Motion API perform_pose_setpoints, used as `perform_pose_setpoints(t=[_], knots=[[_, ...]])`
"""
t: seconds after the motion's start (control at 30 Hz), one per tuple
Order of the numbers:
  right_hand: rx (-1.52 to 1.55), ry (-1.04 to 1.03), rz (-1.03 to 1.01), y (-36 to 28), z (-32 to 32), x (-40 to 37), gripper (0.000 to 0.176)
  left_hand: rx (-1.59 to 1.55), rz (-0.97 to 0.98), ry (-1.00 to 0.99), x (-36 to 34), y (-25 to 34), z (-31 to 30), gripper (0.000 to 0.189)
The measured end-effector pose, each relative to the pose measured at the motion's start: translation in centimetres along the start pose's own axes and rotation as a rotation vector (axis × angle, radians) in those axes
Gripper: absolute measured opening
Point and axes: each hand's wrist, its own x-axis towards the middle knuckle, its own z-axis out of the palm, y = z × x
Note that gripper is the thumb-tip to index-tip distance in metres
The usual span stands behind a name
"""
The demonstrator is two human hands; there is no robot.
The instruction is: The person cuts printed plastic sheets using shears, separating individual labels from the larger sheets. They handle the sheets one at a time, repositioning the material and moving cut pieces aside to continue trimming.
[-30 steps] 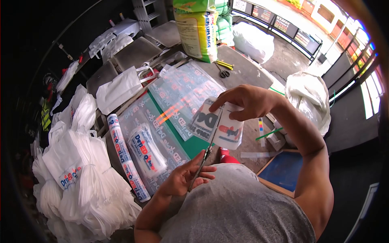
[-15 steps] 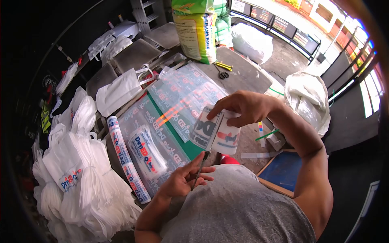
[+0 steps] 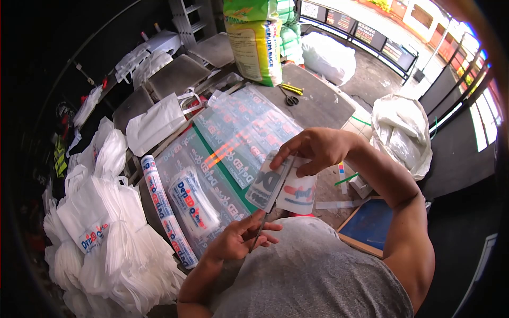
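Above the table edge, close to my body, my right hand (image 3: pixel 313 153) pinches a printed plastic film sheet (image 3: pixel 296 197) from above. The film carries blue and red lettering and hangs on both sides of a narrow metal strip. Lower down, my left hand (image 3: pixel 246 236) has its fingers around a thin dark blade-like tool (image 3: pixel 259 233), which slants up toward the bottom of the film; its exact kind I cannot tell. Behind the hands, larger printed film sheets (image 3: pixel 249 114) lie over a green cutting mat (image 3: pixel 214 153).
White cloth bags (image 3: pixel 116 238) are piled at left beside a printed film roll (image 3: pixel 154 196) and a stack of printed film pieces (image 3: pixel 193 204). Black-handled scissors (image 3: pixel 291 99) lie near a rice sack (image 3: pixel 257 47). At right are a white sack (image 3: pixel 400 132) and a blue framed board (image 3: pixel 366 225).
The film piece has turned slightly and its two sides are spread wider apart. My left hand has shifted slightly down with the tool; my right hand keeps its hold.
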Motion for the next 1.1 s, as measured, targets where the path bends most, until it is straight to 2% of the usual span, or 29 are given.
perform_pose_setpoints(t=[0.17,0.2,0.23,0.3,0.33,0.4,0.43,0.47,0.53,0.57,0.67,0.73,0.8,0.87,1.0,1.1], knots=[[-0.101,0.046,0.009,1.5,-0.7,-0.4,0.052,-0.057,-0.039,0.077,-0.9,1.3,0.6,0.080],[-0.141,0.139,0.008,2.1,-1.1,-0.8,0.052,-0.079,-0.048,0.113,-1.4,1.4,0.4,0.080],[-0.181,0.231,0.005,2.4,-1.3,-1.1,0.053,-0.075,-0.040,0.116,-1.8,0.2,-0.5,0.080],[-0.205,0.288,0.035,2.1,-0.5,-1.5,0.053,-0.394,0.007,0.197,-1.8,-4.4,-3.3,0.072],[-0.223,0.348,0.065,2.0,0.3,-1.4,0.053,-0.395,0.024,0.212,-1.3,-5.3,-3.8,0.072],[-0.208,0.306,-0.058,3.4,2.3,-0.7,0.050,-0.677,-0.006,0.425,0.1,-7.3,-4.1,0.073],[-0.199,0.268,-0.061,3.2,3.5,-0.4,0.051,-0.769,0.028,0.425,0.9,-7.9,-4.2,0.064],[-0.193,0.234,-0.065,2.8,4.6,-0.2,0.052,-0.773,0.048,0.439,1.8,-8.3,-4.2,0.064],[-0.306,0.159,-0.057,2.6,6.0,0.0,0.047,-1.050,0.139,0.483,3.9,-9.3,-4.3,0.066],[-0.305,0.118,-0.122,3.9,6.4,0.1,0.046,-1.070,0.159,0.501,4.8,-10.1,-4.7,0.059],[-0.335,0.107,-0.197,5.0,6.7,-0.6,0.049,-0.912,0.298,0.602,6.9,-9.2,-5.5,0.052],[-0.331,0.097,-0.172,5.6,6.4,-1.5,0.049,-0.842,0.344,0.661,8.5,-5.7,-5.0,0.050],[-0.317,0.069,-0.143,6.1,6.0,-2.3,0.049,-0.568,0.455,0.874,10.1,-3.9,-4.9,0.054],[-0.329,0.111,-0.171,6.0,5.0,-3.0,0.050,-0.394,0.538,0.823,11.0,-2.3,-4.9,0.058],[-0.307,0.085,-0.160,5.8,2.5,-5.4,0.044,-0.237,0.577,0.892,14.2,1.6,-2.1,0.060],[-0.310,0.060,-0.156,6.5,0.8,-7.7,0.053,-0.180,0.581,0.933,16.1,1.5,-1.4,0.057]])
